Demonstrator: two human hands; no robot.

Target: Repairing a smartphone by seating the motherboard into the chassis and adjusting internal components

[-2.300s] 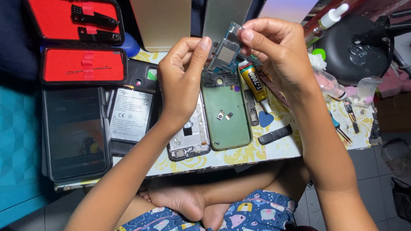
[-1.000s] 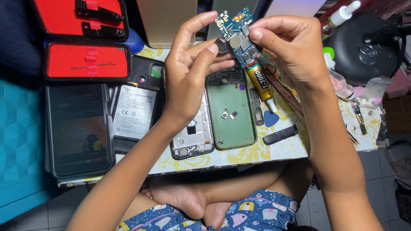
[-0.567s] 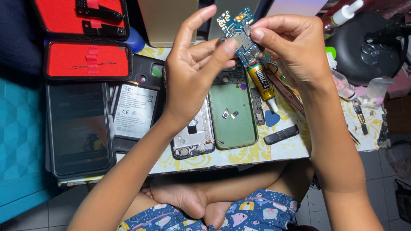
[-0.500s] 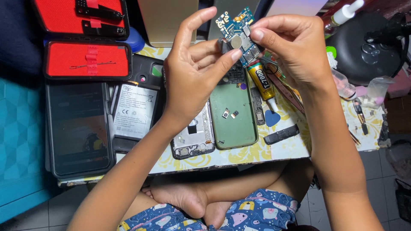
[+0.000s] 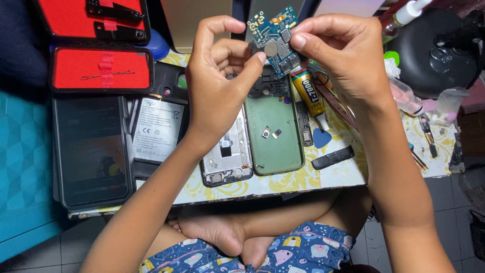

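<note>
My right hand (image 5: 346, 55) pinches a small blue circuit board (image 5: 277, 38) by its right edge and holds it up above the table. My left hand (image 5: 218, 83) touches the board's lower left side with its thumb and fingertips, at a round metal part. Below the hands, on the flowered tabletop (image 5: 298, 179), lie a green phone back cover (image 5: 273, 131) with two tiny loose parts on it and a silver phone middle frame (image 5: 227, 159).
A phone battery (image 5: 157, 129) and a dark phone screen (image 5: 91, 151) lie at the left, below an open red-lined tool case (image 5: 101, 68). A yellow glue tube (image 5: 309, 93), a blue pick (image 5: 321, 138), a black strip (image 5: 332, 157), a dropper bottle (image 5: 406, 12) and small tools lie at the right.
Both hands have raised the circuit board and turned it. My left thumb has moved onto the board's lower part.
</note>
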